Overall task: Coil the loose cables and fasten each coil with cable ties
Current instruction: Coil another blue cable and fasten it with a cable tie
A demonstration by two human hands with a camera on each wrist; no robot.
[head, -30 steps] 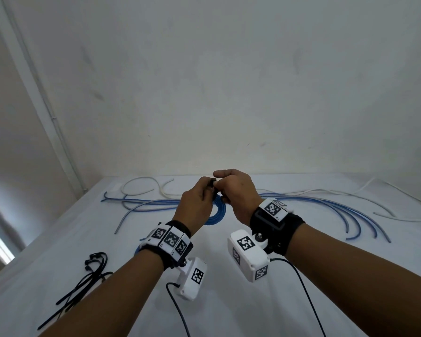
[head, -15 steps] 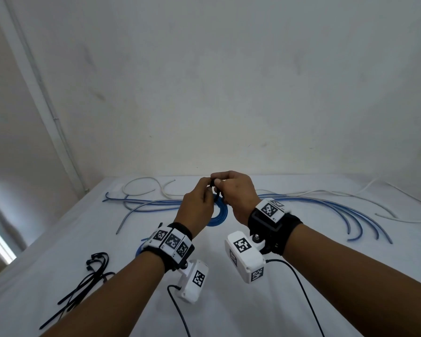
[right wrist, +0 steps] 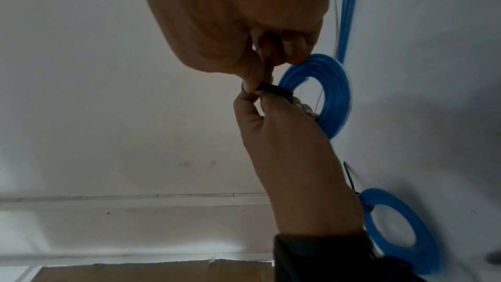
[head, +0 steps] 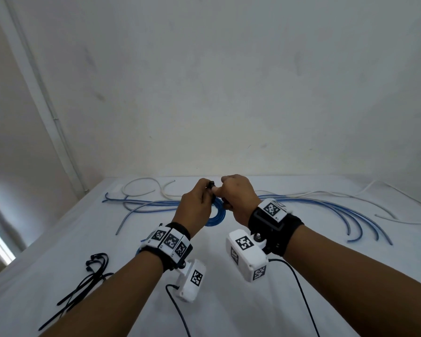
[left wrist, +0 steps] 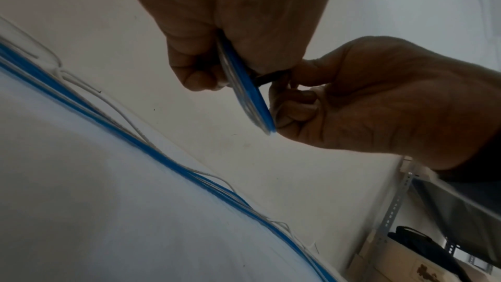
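Just above the table (head: 58, 239), a blue coil (head: 218, 214) is held up between both hands with a black tie (right wrist: 275, 89) wrapped round it. Left hand (head: 196, 205) grips the coil and pinches the tie's head, right hand (head: 237, 195) pinches the tie too, fingers curled. Second coil (right wrist: 398, 233) lies tied by the left wrist. Loose cables (head: 326, 207) sprawl behind, spare ties (head: 83, 283) sit far left.

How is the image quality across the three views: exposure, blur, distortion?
Head view: evenly lit, sharp, wide-angle bending at the edges. Left wrist view: dim, the left hand backlit against the wall, the blue coil soft. Right wrist view: dim and soft, the cable tie a dark blur.
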